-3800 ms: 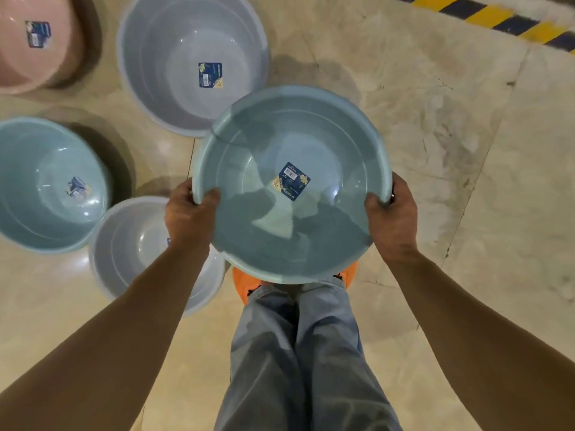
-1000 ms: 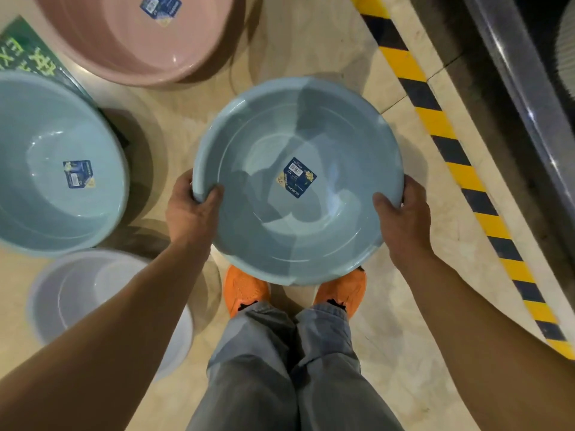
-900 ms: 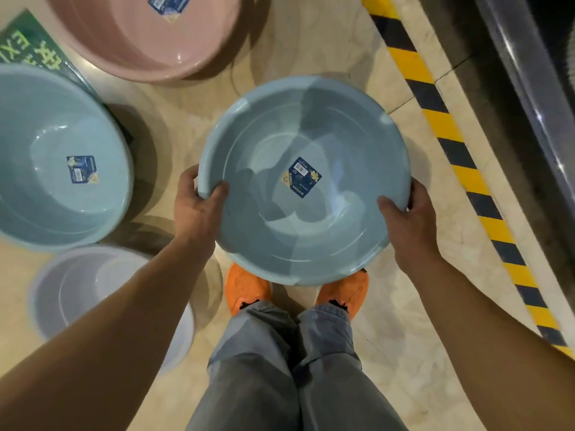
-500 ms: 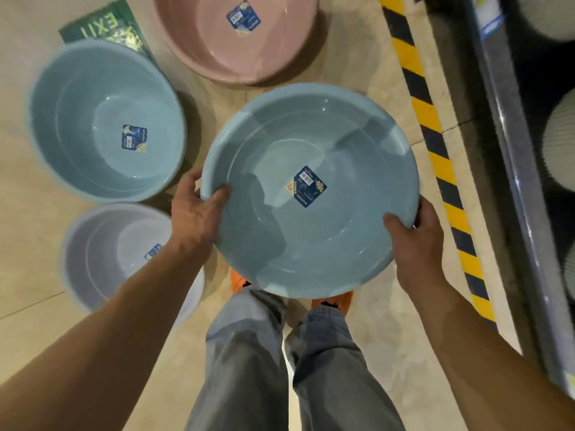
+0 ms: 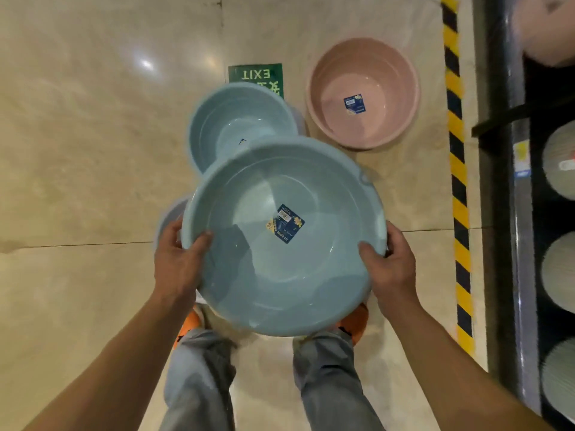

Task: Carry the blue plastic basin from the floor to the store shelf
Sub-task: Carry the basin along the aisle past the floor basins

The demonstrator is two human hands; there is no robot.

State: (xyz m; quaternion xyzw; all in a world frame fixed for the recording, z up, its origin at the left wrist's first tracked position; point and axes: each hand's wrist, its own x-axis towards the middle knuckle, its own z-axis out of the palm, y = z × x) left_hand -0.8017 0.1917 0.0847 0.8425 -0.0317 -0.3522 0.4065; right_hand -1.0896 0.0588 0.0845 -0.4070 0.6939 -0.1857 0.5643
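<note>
Both hands hold the blue basin (image 5: 284,241) tight by its rim. The left hand (image 5: 176,262) grips the left edge, with the thumb curled over the rim and into the bowl. The right hand (image 5: 390,269) grips the right edge the same way, thumb inside. The basin is up in the air, in front of the person's body and above the floor (image 5: 77,150). It sits open side up. A dark blue sticker (image 5: 284,223) is stuck on the bottom inside.

Under the basin you can see 2 gray trouser legs (image 5: 326,377) and orange shoes (image 5: 354,321).

On the floor past the basin sits another blue basin (image 5: 230,119), partly hidden by the one in the hands. Just right of it sits a pink basin (image 5: 362,91) with its own sticker. A small part of a gray basin (image 5: 169,213) peeks out by the left hand. A green EXIT sign (image 5: 255,75) is on the floor behind the second blue basin.

A yellow and black stripe (image 5: 457,188) runs along the floor on the right. Past it is a dark shelf (image 5: 504,213) with pale round things (image 5: 560,272) on it.
</note>
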